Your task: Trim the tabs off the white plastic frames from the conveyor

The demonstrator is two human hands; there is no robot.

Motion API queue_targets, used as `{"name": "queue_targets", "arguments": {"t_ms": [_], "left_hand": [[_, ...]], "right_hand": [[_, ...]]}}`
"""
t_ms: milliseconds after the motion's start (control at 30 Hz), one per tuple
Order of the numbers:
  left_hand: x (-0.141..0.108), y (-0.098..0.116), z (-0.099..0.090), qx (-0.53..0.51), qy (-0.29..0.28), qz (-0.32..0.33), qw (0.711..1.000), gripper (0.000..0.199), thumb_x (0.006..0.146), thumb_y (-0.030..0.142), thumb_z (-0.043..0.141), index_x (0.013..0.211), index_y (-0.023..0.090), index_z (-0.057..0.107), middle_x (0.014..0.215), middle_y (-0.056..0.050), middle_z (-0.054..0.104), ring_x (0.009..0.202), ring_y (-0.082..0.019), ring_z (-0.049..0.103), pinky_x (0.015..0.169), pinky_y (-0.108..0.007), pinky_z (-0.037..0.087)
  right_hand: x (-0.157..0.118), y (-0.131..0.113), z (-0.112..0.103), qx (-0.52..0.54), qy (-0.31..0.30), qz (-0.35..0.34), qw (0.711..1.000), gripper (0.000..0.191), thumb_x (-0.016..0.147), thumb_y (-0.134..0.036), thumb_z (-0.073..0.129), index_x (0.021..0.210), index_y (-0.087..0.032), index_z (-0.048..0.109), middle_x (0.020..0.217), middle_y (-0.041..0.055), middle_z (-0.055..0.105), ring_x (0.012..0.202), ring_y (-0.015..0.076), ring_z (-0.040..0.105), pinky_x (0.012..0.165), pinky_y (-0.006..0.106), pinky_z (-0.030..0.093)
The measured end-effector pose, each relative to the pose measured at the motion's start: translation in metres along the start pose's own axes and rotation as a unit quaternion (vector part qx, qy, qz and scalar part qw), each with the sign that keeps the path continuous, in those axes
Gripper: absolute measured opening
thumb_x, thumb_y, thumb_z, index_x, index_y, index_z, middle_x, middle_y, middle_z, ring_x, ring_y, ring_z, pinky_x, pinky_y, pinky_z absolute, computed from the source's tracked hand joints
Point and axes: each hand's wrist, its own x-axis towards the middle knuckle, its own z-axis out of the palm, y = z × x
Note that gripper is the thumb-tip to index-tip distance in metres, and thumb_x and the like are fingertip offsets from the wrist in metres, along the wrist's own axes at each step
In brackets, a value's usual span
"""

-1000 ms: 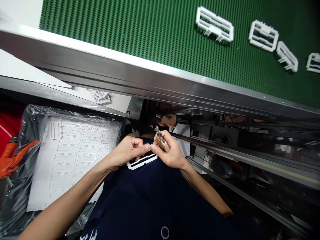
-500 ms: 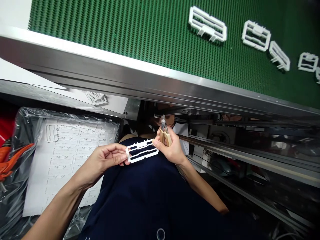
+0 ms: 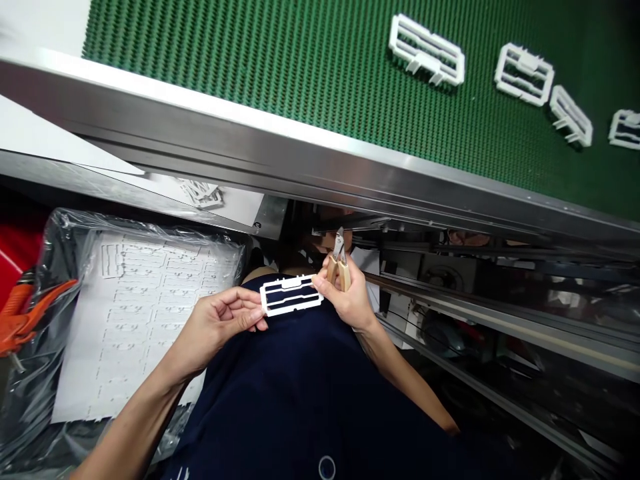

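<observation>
A white plastic frame (image 3: 293,308) with inner bars and small prongs along its far edge is held over my lap. My left hand (image 3: 233,317) pinches its left end between thumb and fingers. At the other end, my right hand (image 3: 345,293) touches the frame's far right corner with the thumb. Tucked in that same hand is a pair of nippers (image 3: 339,260) with tan handles, its metal jaws pointing up and away from the frame. The handles look slightly apart.
Several white frames (image 3: 427,50) lie on a green conveyor belt (image 3: 240,60) behind a metal rail (image 3: 300,150). To the left, a plastic-lined box (image 3: 150,233) holds flat white sheets of parts (image 3: 135,320). An orange-handled tool (image 3: 35,320) sits beside it, and small white parts (image 3: 203,193) rest on a ledge.
The view has shifted slightly, so most things appear a little further right. Both hands keep hold of the frame, which is a bit more level, and the nippers stay in the right hand.
</observation>
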Motion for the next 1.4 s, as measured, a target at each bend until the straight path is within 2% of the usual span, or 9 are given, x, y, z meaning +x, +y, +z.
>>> {"name": "queue_targets", "arguments": {"t_ms": [267,433,600,967,1400], "left_hand": [[0.006,-0.003,0.005,0.01,0.044,0.045,0.998,0.014,0.081,0.029,0.066,0.083,0.015,0.065,0.064,-0.003,0.067,0.063,-0.013,0.058,0.062,-0.022,0.044],[0.009,-0.004,0.006,0.02,0.055,0.058,0.997,0.015,0.083,0.03,0.064,0.08,0.016,0.064,0.063,-0.002,0.066,0.061,-0.012,0.057,0.061,-0.022,0.042],[0.01,-0.006,0.003,0.03,0.059,0.059,0.996,0.015,0.084,0.031,0.064,0.079,0.016,0.063,0.063,-0.001,0.065,0.061,-0.012,0.056,0.061,-0.022,0.041],[0.012,-0.005,0.004,0.022,0.063,0.043,0.997,0.013,0.082,0.029,0.065,0.08,0.017,0.064,0.063,-0.001,0.064,0.062,-0.013,0.054,0.062,-0.023,0.04],[0.012,-0.006,0.003,0.027,0.071,0.034,0.997,0.014,0.081,0.031,0.067,0.081,0.018,0.064,0.063,0.0,0.065,0.063,-0.013,0.055,0.063,-0.022,0.041]], "right_hand": [[0.0,0.003,0.0,0.002,0.004,-0.003,1.0,0.027,0.077,-0.026,0.067,0.094,-0.021,0.047,0.07,-0.0038,0.055,0.062,0.0102,0.053,0.061,0.025,0.044],[-0.001,0.002,0.002,0.027,-0.003,0.002,1.0,0.025,0.078,-0.027,0.065,0.094,-0.021,0.048,0.068,-0.0047,0.052,0.057,0.009,0.052,0.064,0.028,0.049],[0.001,0.003,0.002,0.049,-0.007,-0.009,0.999,0.014,0.087,-0.033,0.055,0.089,-0.02,0.049,0.057,-0.0051,0.049,0.055,0.01,0.052,0.064,0.027,0.047],[0.005,0.004,0.002,0.097,0.003,0.015,0.995,0.023,0.086,-0.041,0.055,0.085,-0.02,0.047,0.058,-0.0041,0.053,0.051,0.0091,0.049,0.054,0.023,0.041],[0.004,0.004,0.002,0.105,0.004,0.015,0.994,0.023,0.086,-0.042,0.054,0.086,-0.019,0.047,0.057,-0.0042,0.052,0.053,0.0095,0.051,0.054,0.024,0.04]]}}
